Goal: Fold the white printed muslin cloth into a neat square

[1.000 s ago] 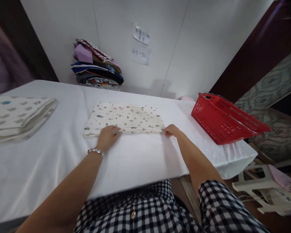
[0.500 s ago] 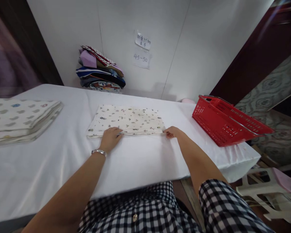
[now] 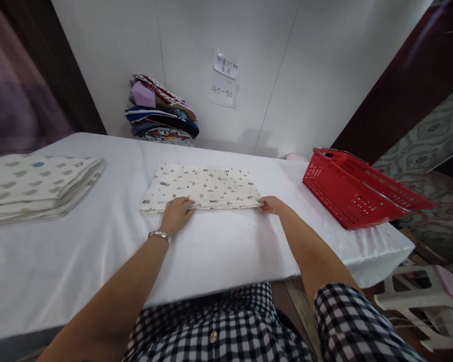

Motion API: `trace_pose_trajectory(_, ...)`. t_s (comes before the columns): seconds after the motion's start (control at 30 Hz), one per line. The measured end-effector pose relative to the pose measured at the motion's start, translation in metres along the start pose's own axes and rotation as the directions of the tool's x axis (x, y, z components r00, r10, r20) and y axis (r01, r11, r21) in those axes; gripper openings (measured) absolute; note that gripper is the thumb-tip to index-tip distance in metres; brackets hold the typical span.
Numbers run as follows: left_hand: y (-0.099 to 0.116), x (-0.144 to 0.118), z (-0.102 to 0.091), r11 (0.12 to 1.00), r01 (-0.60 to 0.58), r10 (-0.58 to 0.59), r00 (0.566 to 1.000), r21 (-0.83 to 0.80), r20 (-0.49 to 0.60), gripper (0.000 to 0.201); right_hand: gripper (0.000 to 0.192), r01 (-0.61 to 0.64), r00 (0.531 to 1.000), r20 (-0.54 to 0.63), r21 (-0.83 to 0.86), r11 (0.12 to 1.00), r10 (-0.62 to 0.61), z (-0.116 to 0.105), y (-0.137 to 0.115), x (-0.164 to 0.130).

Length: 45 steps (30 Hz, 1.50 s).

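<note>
A white cloth (image 3: pixel 211 183) with small grey, green and brown prints lies folded into a flat rectangle on the white-covered table. At its near edge, left of the middle, my left hand (image 3: pixel 176 216) has its fingers over the fabric and its thumb along the edge, closed on the layers. The near right corner is pinched by my right hand (image 3: pixel 272 205), slightly raised. Part of the right fingertips is hidden. A silver bracelet (image 3: pixel 159 235) circles my left wrist.
A thicker folded cloth (image 3: pixel 41 183) with grey heart shapes lies at the left. Against the wall stands a pile of folded fabrics (image 3: pixel 162 110). A red plastic basket (image 3: pixel 347 193) sits at the table's right end, with a white stool (image 3: pixel 419 296) below it.
The view has shifted slightly, so everything appears a little further right. My right hand has raised the cloth's near right edge slightly. My left hand keeps its place on the near edge.
</note>
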<state>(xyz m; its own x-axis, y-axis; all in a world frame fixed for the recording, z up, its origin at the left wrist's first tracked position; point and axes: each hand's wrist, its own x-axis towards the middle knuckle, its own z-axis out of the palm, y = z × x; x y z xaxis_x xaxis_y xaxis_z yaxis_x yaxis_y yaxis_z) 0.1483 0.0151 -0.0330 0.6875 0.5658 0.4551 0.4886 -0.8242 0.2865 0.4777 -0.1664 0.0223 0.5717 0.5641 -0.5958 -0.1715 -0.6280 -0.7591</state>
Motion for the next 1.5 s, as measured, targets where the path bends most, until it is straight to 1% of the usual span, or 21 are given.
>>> trace_pose_trajectory(0.1, 0.002, 0.000, -0.003, 1.000, -0.002, 0.001, 0.999, 0.012, 0.032, 0.026, 0.005, 0.061, 0.998, -0.015, 0.010, 0.998, -0.061, -0.004, 0.005, -0.010)
trace_pose_trajectory(0.2, 0.007, -0.004, -0.006, 0.999, -0.039, 0.038, 0.997, 0.006, 0.065, 0.025, 0.005, 0.119, 0.991, -0.052, -0.037, 0.992, -0.121, -0.011, 0.014, -0.019)
trace_pose_trajectory(0.37, 0.019, -0.014, -0.007, 0.986, -0.150, 0.156, 0.982, -0.067, 0.103, 0.026, 0.030, 0.132, 0.967, -0.179, -0.248, 0.960, -0.180, -0.018, 0.036, -0.022)
trace_pose_trajectory(0.47, 0.022, -0.016, -0.006, 0.987, -0.144, 0.150, 0.984, -0.067, 0.096, 0.027, 0.047, 0.152, 0.941, -0.230, -0.373, 0.915, -0.250, -0.016, 0.042, -0.021)
trace_pose_trajectory(0.5, 0.023, -0.017, -0.005, 0.988, -0.137, 0.143, 0.986, -0.066, 0.085, 0.028, 0.053, 0.172, 0.921, -0.247, -0.438, 0.882, -0.302, -0.015, 0.042, -0.022)
trace_pose_trajectory(0.53, 0.024, -0.017, -0.004, 0.989, -0.130, 0.135, 0.988, -0.067, 0.072, 0.030, 0.056, 0.203, 0.888, -0.257, -0.526, 0.826, -0.382, -0.013, 0.042, -0.023)
trace_pose_trajectory(0.57, 0.025, -0.017, -0.003, 0.990, -0.123, 0.128, 0.990, -0.070, 0.058, 0.032, 0.057, 0.248, 0.837, -0.245, -0.626, 0.739, -0.489, -0.010, 0.041, -0.025)
trace_pose_trajectory(0.6, 0.028, -0.017, -0.002, 0.990, -0.120, 0.124, 0.991, -0.076, 0.050, 0.032, 0.054, 0.307, 0.769, -0.199, -0.719, 0.623, -0.608, -0.007, 0.040, -0.027)
trace_pose_trajectory(0.63, 0.031, -0.016, -0.001, 0.989, -0.122, 0.127, 0.991, -0.084, 0.050, 0.032, 0.047, 0.378, 0.688, -0.117, -0.785, 0.491, -0.716, -0.002, 0.039, -0.029)
trace_pose_trajectory(0.67, 0.035, -0.015, 0.000, 0.988, -0.127, 0.132, 0.990, -0.092, 0.056, 0.032, 0.039, 0.459, 0.607, -0.013, -0.810, 0.364, -0.795, 0.004, 0.039, -0.031)
trace_pose_trajectory(0.7, 0.039, -0.014, 0.002, 0.986, -0.132, 0.139, 0.988, -0.097, 0.063, 0.031, 0.032, 0.548, 0.536, 0.090, -0.793, 0.265, -0.840, 0.011, 0.039, -0.032)
trace_pose_trajectory(0.73, 0.044, -0.013, 0.004, 0.985, -0.137, 0.145, 0.987, -0.101, 0.070, 0.031, 0.027, 0.629, 0.475, 0.181, -0.754, 0.188, -0.861, 0.019, 0.039, -0.032)
trace_pose_trajectory(0.77, 0.049, -0.011, 0.006, 0.985, -0.142, 0.150, 0.986, -0.102, 0.074, 0.031, 0.022, 0.693, 0.427, 0.256, -0.708, 0.132, -0.867, 0.027, 0.039, -0.032)
trace_pose_trajectory(0.8, 0.053, -0.009, 0.008, 0.984, -0.143, 0.151, 0.986, -0.103, 0.075, 0.030, 0.020, 0.736, 0.393, 0.310, -0.670, 0.094, -0.866, 0.035, 0.039, -0.030)
trace_pose_trajectory(0.83, 0.058, -0.007, 0.011, 0.984, -0.142, 0.150, 0.986, -0.104, 0.073, 0.030, 0.018, 0.761, 0.372, 0.344, -0.645, 0.071, -0.862, 0.043, 0.040, -0.028)
trace_pose_trajectory(0.9, 0.064, -0.003, 0.016, 0.984, -0.141, 0.148, 0.986, -0.105, 0.070, 0.029, 0.017, 0.773, 0.359, 0.364, -0.632, 0.056, -0.859, 0.056, 0.041, -0.024)
trace_pose_trajectory(1.03, 0.069, 0.000, 0.021, 0.985, -0.141, 0.149, 0.986, -0.095, 0.077, 0.026, 0.019, 0.773, 0.374, 0.353, -0.630, 0.078, -0.857, 0.070, 0.048, -0.015)
trace_pose_trajectory(1.1, 0.068, 0.000, 0.022, 0.985, -0.144, 0.152, 0.984, -0.092, 0.092, 0.026, 0.021, 0.785, 0.372, 0.340, -0.611, 0.097, -0.864, 0.073, 0.053, -0.011)
trace_pose_trajectory(1.23, 0.065, 0.000, 0.023, 0.986, -0.142, 0.151, 0.984, -0.091, 0.099, 0.025, 0.021, 0.807, 0.347, 0.283, -0.576, 0.131, -0.894, 0.076, 0.062, -0.005)
trace_pose_trajectory(1.4, 0.067, 0.005, 0.022, 0.987, -0.123, 0.132, 0.988, -0.104, 0.079, 0.022, 0.022, 0.798, 0.363, 0.240, -0.579, 0.168, -0.900, 0.080, 0.063, -0.003)
trace_pose_trajectory(1.5, 0.069, 0.006, 0.021, 0.989, -0.115, 0.122, 0.990, -0.089, 0.074, 0.023, 0.022, 0.794, 0.355, 0.230, -0.586, 0.163, -0.906, 0.082, 0.062, -0.005)
